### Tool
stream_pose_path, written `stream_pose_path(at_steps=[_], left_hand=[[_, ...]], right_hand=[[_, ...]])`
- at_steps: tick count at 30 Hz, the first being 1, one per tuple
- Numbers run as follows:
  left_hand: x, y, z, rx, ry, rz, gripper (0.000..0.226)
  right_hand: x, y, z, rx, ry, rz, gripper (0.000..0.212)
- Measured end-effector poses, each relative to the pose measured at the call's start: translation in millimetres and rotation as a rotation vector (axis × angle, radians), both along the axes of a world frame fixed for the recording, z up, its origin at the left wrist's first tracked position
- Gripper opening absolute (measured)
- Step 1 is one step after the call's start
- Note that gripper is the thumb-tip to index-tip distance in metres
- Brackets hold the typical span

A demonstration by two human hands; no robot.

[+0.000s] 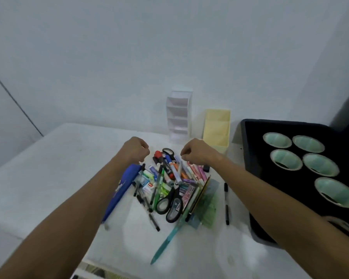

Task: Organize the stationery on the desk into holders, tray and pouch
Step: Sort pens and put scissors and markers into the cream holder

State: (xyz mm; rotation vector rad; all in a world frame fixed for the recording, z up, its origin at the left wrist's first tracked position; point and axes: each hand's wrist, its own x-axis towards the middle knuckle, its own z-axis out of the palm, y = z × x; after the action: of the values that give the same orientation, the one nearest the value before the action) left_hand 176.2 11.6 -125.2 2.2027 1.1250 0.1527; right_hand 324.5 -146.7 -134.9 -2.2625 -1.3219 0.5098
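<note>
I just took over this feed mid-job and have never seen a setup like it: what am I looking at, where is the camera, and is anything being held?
There is no machine here. A person wears one wide-angle camera on the head, looking forward and down, so the two arms reaching in are their own. The left hand and right hand hover over the pile with fingers curled; neither seems to hold anything.

On the white desk lies a heap of stationery: pens, markers, black scissors and a green ruler. A blue pouch lies left of it, partly under the left forearm, and a single black pen lies apart on the right. Behind stand a white tiered holder and a yellow holder, both apparently empty. At right is a black tray with green cups.
</note>
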Motion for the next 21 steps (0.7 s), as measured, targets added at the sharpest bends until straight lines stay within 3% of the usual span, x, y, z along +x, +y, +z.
stream_pose_path(at_steps=[3,7,13,21], left_hand=[[-1,-11,-9,0.054,0.172,-0.171,0.022],[-9,-52,-31,0.019,0.358,-0.428,0.039],[-44,-84,-63,0.089,0.332,-0.367,0.037],[-45,-89,-81,0.091,0.292,-0.274,0.045]], right_hand=[[8,23,-11,-0.045,0.022,-0.036,0.022],[19,50,-26,-0.094,0.02,-0.06,0.024],[22,87,-47,-0.183,-0.035,-0.018,0.042],[11,116,-62,-0.255,-0.092,-0.04,0.029]])
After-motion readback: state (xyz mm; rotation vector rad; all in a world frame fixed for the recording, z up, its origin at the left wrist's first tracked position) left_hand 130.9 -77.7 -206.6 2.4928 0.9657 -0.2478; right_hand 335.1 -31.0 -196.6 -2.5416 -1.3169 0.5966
